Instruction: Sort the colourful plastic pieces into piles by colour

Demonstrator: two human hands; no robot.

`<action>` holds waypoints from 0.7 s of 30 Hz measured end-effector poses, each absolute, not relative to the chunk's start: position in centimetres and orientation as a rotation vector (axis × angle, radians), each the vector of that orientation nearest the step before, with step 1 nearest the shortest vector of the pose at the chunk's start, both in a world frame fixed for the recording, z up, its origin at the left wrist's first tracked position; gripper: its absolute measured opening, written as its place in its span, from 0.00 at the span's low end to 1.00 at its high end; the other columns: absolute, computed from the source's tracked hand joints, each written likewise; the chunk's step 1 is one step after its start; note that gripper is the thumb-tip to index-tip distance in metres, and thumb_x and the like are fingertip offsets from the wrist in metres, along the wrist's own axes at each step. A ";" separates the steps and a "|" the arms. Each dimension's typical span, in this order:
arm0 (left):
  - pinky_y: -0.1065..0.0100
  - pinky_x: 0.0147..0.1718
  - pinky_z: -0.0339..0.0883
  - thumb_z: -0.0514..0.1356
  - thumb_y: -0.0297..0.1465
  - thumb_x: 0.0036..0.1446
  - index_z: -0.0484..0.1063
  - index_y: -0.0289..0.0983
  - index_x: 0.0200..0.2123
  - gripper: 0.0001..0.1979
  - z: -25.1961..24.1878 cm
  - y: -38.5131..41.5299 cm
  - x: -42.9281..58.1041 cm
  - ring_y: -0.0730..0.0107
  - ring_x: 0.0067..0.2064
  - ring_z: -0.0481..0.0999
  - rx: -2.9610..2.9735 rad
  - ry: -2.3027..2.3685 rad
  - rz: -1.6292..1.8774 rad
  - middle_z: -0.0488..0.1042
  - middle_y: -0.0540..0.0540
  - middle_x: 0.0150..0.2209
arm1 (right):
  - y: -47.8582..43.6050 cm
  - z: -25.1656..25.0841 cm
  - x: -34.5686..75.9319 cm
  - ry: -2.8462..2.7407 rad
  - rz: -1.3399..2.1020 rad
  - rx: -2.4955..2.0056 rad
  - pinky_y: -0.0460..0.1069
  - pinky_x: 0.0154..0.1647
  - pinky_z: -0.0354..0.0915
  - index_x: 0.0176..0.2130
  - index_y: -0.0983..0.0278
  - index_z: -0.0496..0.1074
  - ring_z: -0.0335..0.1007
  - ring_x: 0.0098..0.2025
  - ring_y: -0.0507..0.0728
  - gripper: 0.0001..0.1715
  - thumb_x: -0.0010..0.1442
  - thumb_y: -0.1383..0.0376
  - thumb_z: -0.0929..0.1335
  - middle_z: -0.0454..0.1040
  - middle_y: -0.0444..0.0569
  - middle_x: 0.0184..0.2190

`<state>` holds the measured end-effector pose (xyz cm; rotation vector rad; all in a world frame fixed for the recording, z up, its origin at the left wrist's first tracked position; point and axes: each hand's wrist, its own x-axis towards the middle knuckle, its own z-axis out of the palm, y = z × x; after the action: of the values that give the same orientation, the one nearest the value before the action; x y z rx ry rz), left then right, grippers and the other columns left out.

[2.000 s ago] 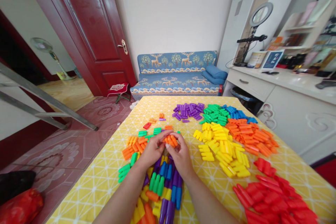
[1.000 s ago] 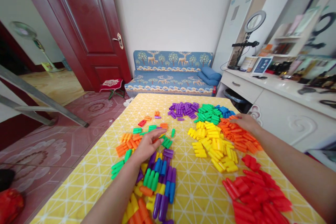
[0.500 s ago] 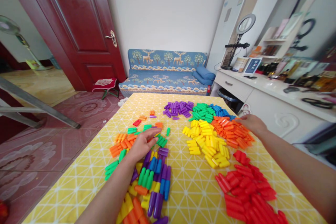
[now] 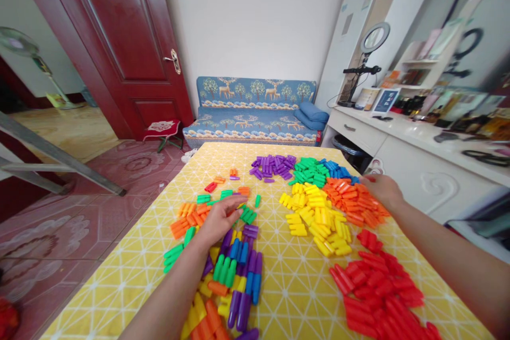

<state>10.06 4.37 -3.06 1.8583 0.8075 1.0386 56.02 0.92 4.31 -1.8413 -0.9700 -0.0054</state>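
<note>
My left hand [image 4: 223,219] reaches over a mixed spread of coloured plastic pieces, its fingers stretched forward and the thumb apart. Beside its fingertips lie green pieces [image 4: 248,215]; left of it are orange pieces [image 4: 184,224]. Below the wrist is a jumble of purple pieces [image 4: 239,310], blue, green and yellow ones. At the right table edge my right hand [image 4: 380,190] has its fingers drawn together, beside the far end of the orange pile [image 4: 353,201] and the blue pile [image 4: 337,169]. What its fingertips hold, if anything, is hidden.
On the yellow patterned tablecloth [image 4: 279,276] sit a purple pile [image 4: 274,166], a green pile [image 4: 309,171], a yellow pile [image 4: 319,215] and a red pile [image 4: 376,287]. A blue sofa [image 4: 255,125] stands beyond; a white dresser [image 4: 398,141] is at right.
The whole view has shifted slightly to the left. Both hands stay in nearly the same places over the table, and the piles look unchanged.
</note>
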 end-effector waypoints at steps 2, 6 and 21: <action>0.52 0.59 0.58 0.59 0.34 0.56 0.74 0.38 0.48 0.16 -2.9 4.3 10.0 0.57 0.57 0.68 1.886 0.818 1.036 0.72 0.40 0.52 | 1.4 5.6 52.2 -0.999 0.005 -1.787 0.53 0.39 0.61 0.29 0.65 0.76 0.71 0.36 0.61 0.12 0.49 0.58 0.68 0.76 0.57 0.31; 0.52 0.57 0.59 0.59 0.34 0.57 0.74 0.38 0.48 0.16 -2.5 4.2 10.1 0.56 0.56 0.69 1.932 0.851 1.023 0.73 0.40 0.52 | 1.2 6.1 40.2 -1.139 0.353 -1.361 0.50 0.37 0.65 0.41 0.64 0.74 0.73 0.35 0.56 0.20 0.52 0.54 0.67 0.77 0.50 0.37; 0.58 0.48 0.69 0.60 0.37 0.55 0.77 0.35 0.41 0.15 -0.3 3.2 10.2 0.60 0.44 0.78 1.625 0.913 1.111 0.78 0.40 0.43 | 1.5 -6.1 26.8 -1.048 0.812 -1.260 0.51 0.32 0.68 0.37 0.64 0.73 0.73 0.33 0.58 0.16 0.55 0.55 0.65 0.76 0.50 0.32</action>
<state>10.16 3.22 -0.33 1.6246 0.9132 1.1106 26.80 1.50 -6.06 -1.2600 -1.0483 0.8115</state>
